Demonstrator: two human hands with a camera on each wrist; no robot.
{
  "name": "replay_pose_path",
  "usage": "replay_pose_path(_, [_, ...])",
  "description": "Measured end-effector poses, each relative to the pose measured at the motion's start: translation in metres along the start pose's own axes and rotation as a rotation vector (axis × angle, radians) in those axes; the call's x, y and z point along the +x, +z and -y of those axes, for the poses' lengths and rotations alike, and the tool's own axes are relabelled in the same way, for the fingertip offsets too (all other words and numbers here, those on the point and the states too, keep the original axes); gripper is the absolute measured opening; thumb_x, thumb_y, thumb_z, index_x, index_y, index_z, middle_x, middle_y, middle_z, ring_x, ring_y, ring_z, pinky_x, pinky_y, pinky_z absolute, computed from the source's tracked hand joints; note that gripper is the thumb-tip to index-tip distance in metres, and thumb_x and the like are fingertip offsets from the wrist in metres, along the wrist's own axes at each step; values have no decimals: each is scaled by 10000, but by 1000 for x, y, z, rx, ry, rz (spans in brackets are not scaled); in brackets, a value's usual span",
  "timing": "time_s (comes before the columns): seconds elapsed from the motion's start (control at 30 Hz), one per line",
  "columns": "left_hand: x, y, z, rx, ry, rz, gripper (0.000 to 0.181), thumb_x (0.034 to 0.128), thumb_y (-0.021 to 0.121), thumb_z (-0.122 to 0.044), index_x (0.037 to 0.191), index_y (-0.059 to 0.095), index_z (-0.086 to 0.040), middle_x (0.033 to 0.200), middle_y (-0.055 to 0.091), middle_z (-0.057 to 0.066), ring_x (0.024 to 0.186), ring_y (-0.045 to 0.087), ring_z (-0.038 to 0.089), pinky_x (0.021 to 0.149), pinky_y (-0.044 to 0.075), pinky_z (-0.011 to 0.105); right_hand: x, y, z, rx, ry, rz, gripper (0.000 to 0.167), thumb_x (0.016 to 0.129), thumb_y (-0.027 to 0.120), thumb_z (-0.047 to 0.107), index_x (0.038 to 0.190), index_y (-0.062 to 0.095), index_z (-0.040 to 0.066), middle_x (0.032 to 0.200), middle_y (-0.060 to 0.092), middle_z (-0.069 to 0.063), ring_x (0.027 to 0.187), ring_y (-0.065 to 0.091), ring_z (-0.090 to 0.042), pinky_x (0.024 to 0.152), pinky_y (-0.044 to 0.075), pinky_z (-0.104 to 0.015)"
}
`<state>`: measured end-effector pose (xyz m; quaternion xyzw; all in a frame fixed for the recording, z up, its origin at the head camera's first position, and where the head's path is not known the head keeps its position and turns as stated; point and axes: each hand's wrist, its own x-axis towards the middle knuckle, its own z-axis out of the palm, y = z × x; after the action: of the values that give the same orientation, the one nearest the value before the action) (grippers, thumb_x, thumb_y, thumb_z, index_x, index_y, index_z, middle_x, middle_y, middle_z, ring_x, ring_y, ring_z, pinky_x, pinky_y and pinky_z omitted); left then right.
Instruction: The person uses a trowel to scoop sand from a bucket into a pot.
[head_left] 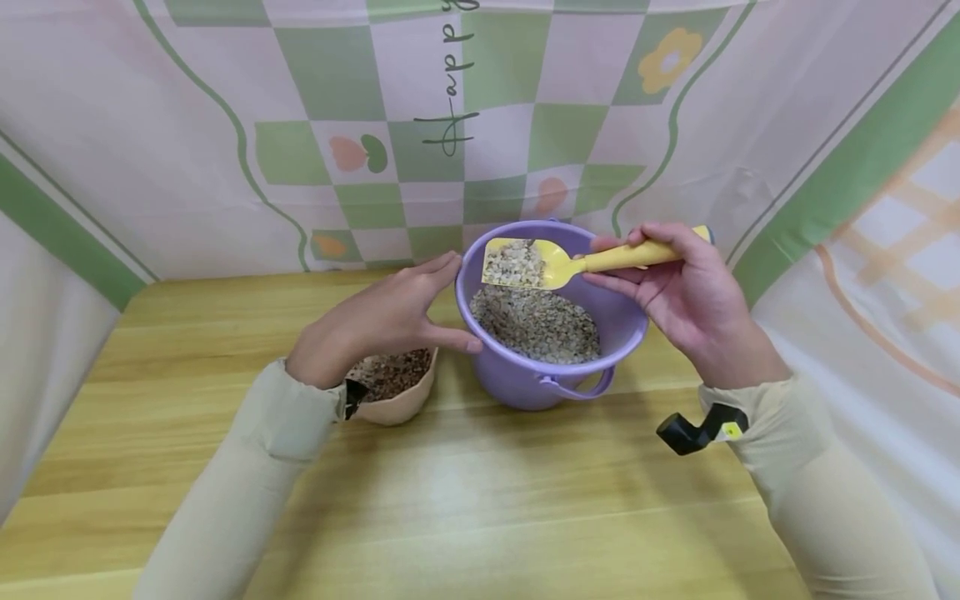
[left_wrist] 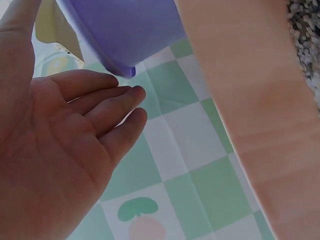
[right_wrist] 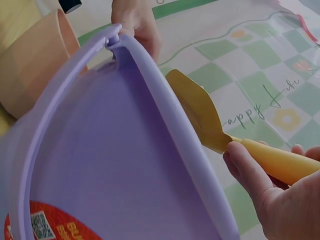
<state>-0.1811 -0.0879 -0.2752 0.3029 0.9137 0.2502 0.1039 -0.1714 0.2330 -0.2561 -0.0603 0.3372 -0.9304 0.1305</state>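
My right hand (head_left: 697,300) grips the handle of a yellow toy shovel (head_left: 557,265) above a purple bucket (head_left: 517,383). Pale, speckled gravel (head_left: 517,263) lies on the shovel's blade, and more gravel (head_left: 551,325) covers the bucket's bottom. At the bucket's left rim, my left hand (head_left: 390,308) has its thumb and fingers extended against or close to the edge. Relaxed fingers (left_wrist: 117,112) show beside the bucket in the left wrist view. Beneath the left hand stands a peach-coloured pot (head_left: 405,408) with darker grit (head_left: 393,375) inside, partly hidden by the wrist.
The bucket's handle (head_left: 585,392) hangs down at its front. A wooden table (head_left: 450,517) carries both containers. Behind it hangs a green-and-white checked cloth (head_left: 420,142). Black wrist cameras, including the right one (head_left: 686,433), jut from both cuffs.
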Motion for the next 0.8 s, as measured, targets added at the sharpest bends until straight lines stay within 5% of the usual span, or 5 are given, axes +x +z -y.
replay_pose_path(0.1, [-5,-1,3,-27,-13,15,1159,780,744,-624,1592,126,-75,1640,98,174,1273,559,266,1184,256,423,0,2,-2,1,6,17,262,1028,458,-1,852,596,-138,913,631,-312,1077,642,-472,933,454,-635])
replay_pose_path(0.17, [-8,-2,7,-39,-22,24,1155,785,730,-634,1587,129,-59,1642,96,164,1167,633,215,1189,251,404,1,4,-4,-6,8,36,272,1030,450,1,851,601,-137,919,648,-324,1061,651,-470,928,458,-635])
replay_pose_path(0.23, [-12,-2,10,-39,-31,28,1141,793,711,-649,1584,142,-55,1645,100,143,1235,589,204,1194,239,392,2,6,-6,-16,11,55,282,1033,443,3,849,605,-136,929,659,-344,1043,660,-466,927,459,-633])
replay_pose_path(0.37, [-20,-4,18,-6,-33,16,1106,804,679,-682,1582,194,-63,1642,149,110,1492,212,251,1204,209,404,3,11,-10,-26,19,73,288,1036,438,4,849,606,-138,938,667,-356,1026,669,-462,931,451,-632])
replay_pose_path(0.8, [-46,-6,45,3,-47,-15,1095,784,767,-603,1573,251,-46,1626,226,146,1467,268,334,1167,289,491,4,30,-23,-149,56,51,284,1039,463,41,836,603,-99,995,687,-334,1037,661,-477,922,496,-564])
